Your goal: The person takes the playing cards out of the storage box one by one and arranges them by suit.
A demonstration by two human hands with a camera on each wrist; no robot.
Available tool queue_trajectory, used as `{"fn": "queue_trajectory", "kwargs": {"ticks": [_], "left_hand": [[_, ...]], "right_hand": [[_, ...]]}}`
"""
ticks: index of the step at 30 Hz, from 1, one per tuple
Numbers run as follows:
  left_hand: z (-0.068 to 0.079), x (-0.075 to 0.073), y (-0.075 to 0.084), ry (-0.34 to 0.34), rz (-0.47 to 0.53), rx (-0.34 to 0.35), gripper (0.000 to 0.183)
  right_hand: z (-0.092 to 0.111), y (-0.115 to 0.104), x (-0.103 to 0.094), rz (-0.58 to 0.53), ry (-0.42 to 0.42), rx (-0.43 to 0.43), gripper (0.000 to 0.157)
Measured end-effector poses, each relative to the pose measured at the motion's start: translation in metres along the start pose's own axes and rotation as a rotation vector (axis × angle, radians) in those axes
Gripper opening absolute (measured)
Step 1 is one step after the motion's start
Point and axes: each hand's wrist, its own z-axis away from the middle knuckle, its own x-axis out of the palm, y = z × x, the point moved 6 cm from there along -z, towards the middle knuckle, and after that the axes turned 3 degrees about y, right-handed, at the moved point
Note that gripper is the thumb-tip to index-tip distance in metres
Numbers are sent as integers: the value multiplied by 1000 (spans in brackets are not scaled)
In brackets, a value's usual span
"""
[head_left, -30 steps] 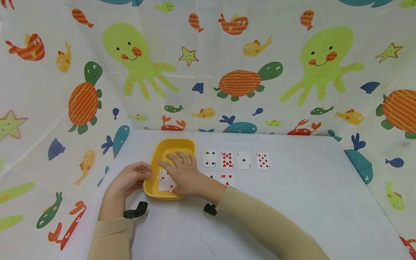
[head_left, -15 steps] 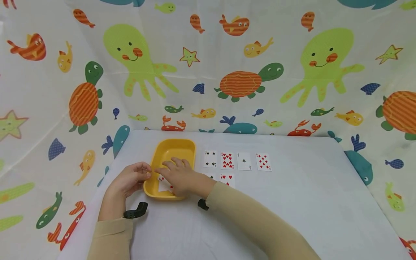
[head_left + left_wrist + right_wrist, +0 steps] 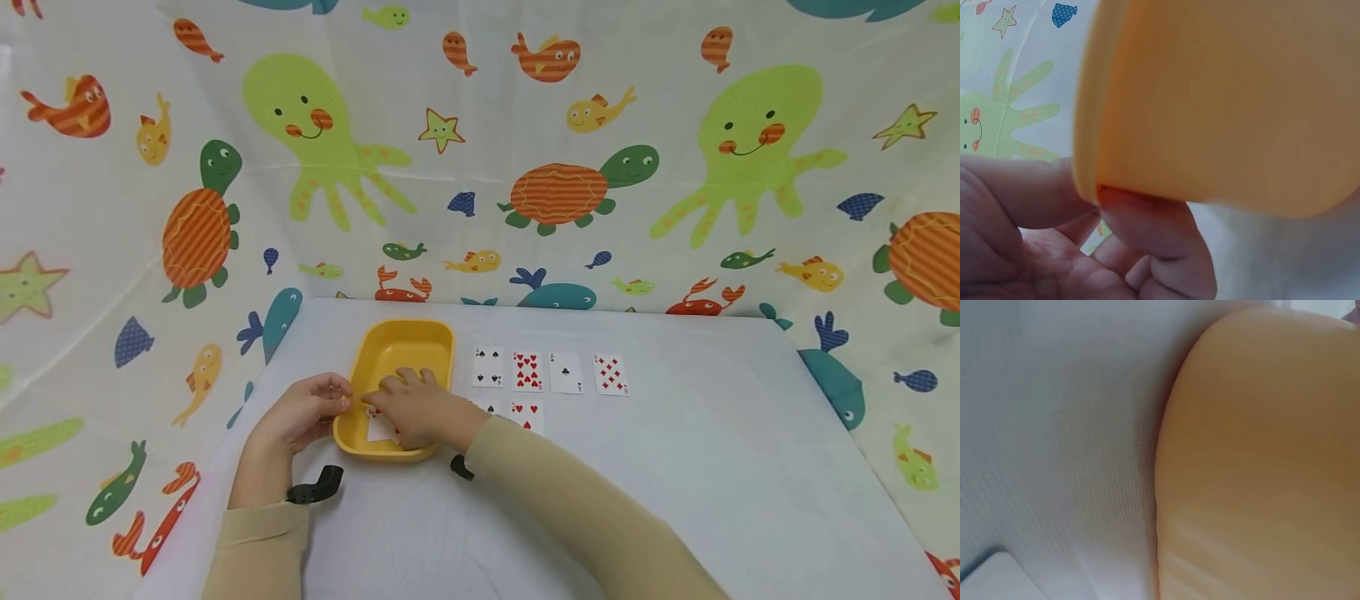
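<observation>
At the left of the table is a yellow plastic tray [image 3: 408, 339], with white playing cards [image 3: 380, 427] lying in its near end. My left hand [image 3: 309, 410] pinches the tray's left rim between thumb and finger, as the left wrist view shows with the tray wall [image 3: 1222, 112] large above the fingers. From the right, my right hand [image 3: 422, 412] reaches over the rim into the tray, low over the cards and covering part of them. I cannot tell whether its fingers grip a card. The right wrist view shows only the tray's outer side [image 3: 1254, 450] and a card corner [image 3: 1000, 581].
Right of the tray, face-up cards form a back row: a spade card [image 3: 487, 367], a hearts card [image 3: 527, 372], an ace of clubs [image 3: 566, 373] and a diamonds card [image 3: 611, 375]. In front, a spade card [image 3: 489, 407] and hearts card [image 3: 527, 415] are partly hidden by my right arm.
My right hand has moved left and lower into the tray, drawing its spread fingers closer together over the cards. My left hand keeps its hold on the rim.
</observation>
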Motion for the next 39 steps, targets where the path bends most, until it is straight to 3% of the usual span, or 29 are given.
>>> {"fn": "queue_trajectory", "kwargs": {"ticks": [14,21,29,39], "left_hand": [[0,0,-2,9,1,-4,18],[-1,0,-3,2,11,-6,17],[-1,-1,-1,-8,10,10,14],[-1,1,-1,-4,4,5,15]], "right_hand": [[-4,1,4,39,-14,28,79],[-5,3,4,-9,30,22,73],[-3,3,0,-48,105,-18,83],[-4,6,0,-87,154,0,89]]}}
